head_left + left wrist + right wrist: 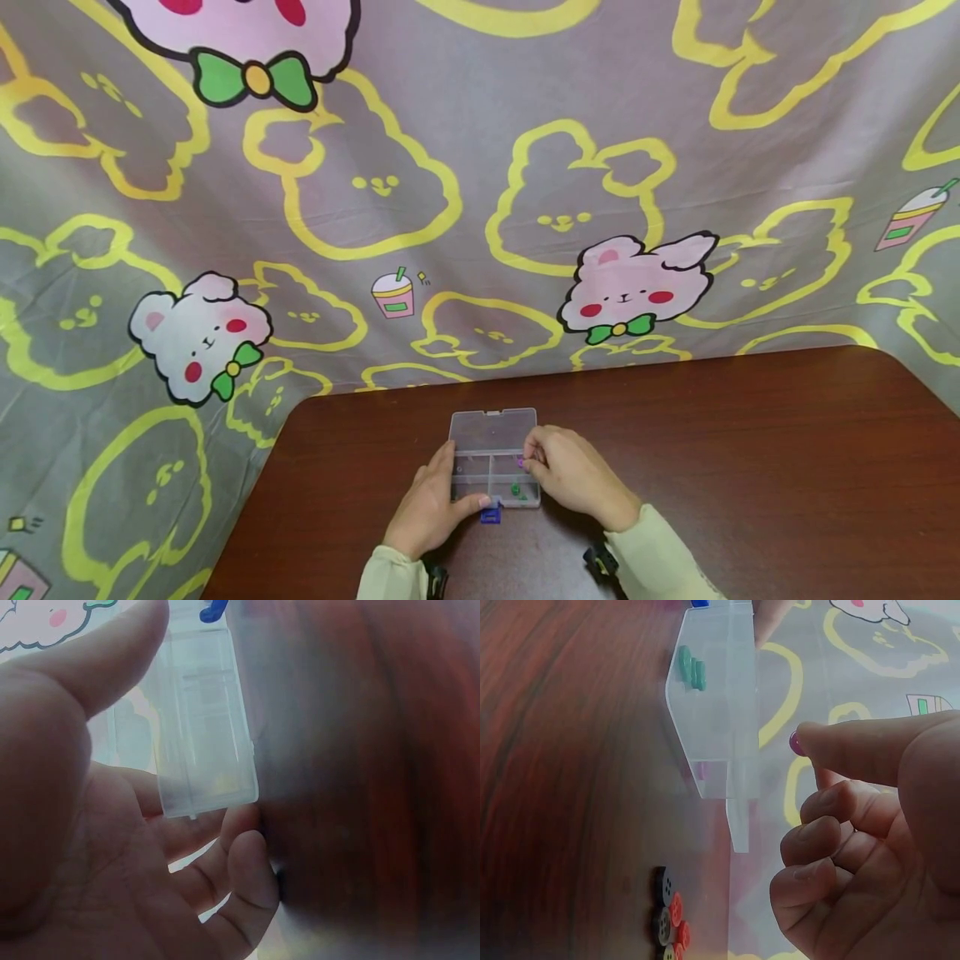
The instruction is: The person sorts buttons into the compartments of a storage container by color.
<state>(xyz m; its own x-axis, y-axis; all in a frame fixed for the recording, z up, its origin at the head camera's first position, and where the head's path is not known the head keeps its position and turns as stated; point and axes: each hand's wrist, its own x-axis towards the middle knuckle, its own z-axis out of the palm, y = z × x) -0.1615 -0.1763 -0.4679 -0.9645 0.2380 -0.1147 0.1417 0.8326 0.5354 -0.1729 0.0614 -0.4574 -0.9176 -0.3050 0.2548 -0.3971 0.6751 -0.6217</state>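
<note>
A clear plastic compartment box (471,480) sits on the table with its lid (493,432) raised at the back. My left hand (429,504) holds the box at its left side, the thumb at the front edge beside a blue clasp (491,516). Over the back right compartment, my right hand (573,473) pinches a small purple button (795,742) between thumb and forefinger. Green buttons (692,669) lie in the front right compartment. Through the box wall, something purple (703,771) shows in the back right compartment.
Several black and red buttons (664,927) lie on the dark wooden table (735,467) beyond the box in the right wrist view; my right hand hides them in the head view. A patterned cloth (465,200) hangs behind the table.
</note>
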